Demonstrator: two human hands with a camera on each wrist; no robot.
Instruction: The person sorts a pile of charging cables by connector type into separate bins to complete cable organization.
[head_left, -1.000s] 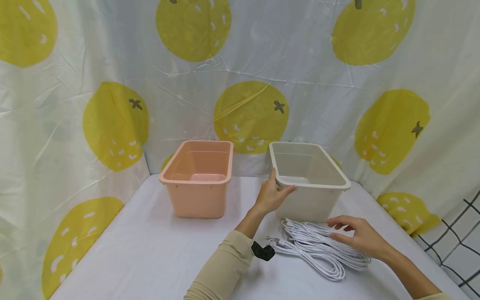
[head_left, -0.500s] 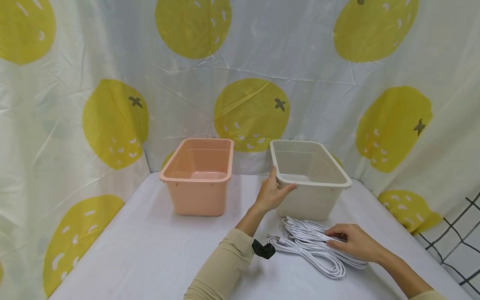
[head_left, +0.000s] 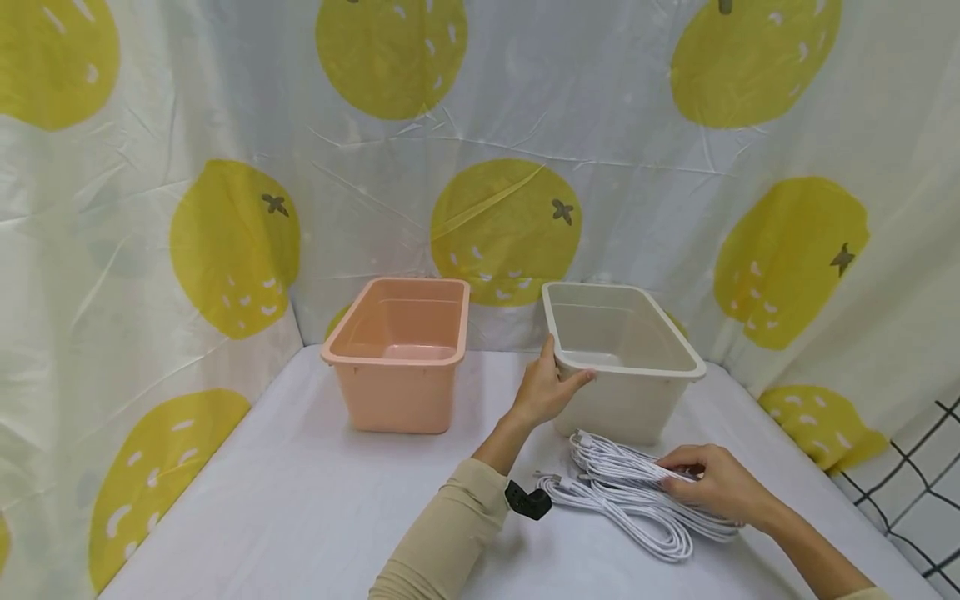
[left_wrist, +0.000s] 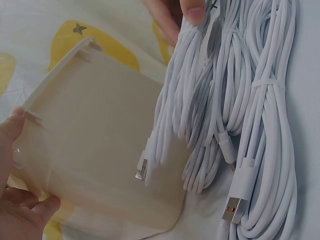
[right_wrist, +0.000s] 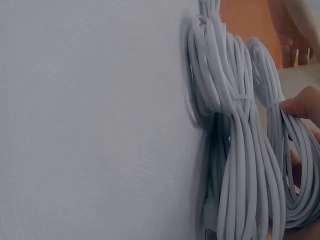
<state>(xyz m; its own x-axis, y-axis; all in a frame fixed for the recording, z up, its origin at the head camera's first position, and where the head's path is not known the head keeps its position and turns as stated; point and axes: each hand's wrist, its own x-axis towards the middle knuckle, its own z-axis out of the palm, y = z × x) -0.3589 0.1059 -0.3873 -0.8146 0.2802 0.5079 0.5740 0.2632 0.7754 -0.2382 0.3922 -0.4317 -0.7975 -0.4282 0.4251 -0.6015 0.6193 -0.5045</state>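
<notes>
My left hand [head_left: 545, 392] grips the near left corner of a cream plastic bin [head_left: 617, 404], thumb on the front wall below the rim. In the head view, my right hand [head_left: 716, 483] pinches the topmost of several white USB cables [head_left: 611, 460], each coiled and tied in a bundle. The left wrist view shows this cable's metal plug [left_wrist: 142, 169] hanging at its lower end. Beside it lie the other bundles, one with a large USB plug [left_wrist: 231, 209]. The right wrist view has my thumb [right_wrist: 302, 105] on the tie of the held bundle.
A peach plastic bin [head_left: 393, 400] stands left of the cream one. Behind both hangs a curtain [head_left: 360, 208] with yellow fruit prints. White cloth [head_left: 300, 517] covers the table. A black wire grid [head_left: 911, 492] stands at the right edge.
My right hand has come down onto the pile, taken hold of the top cable bundle and raised it slightly. The left hand stays on the cream bin.
</notes>
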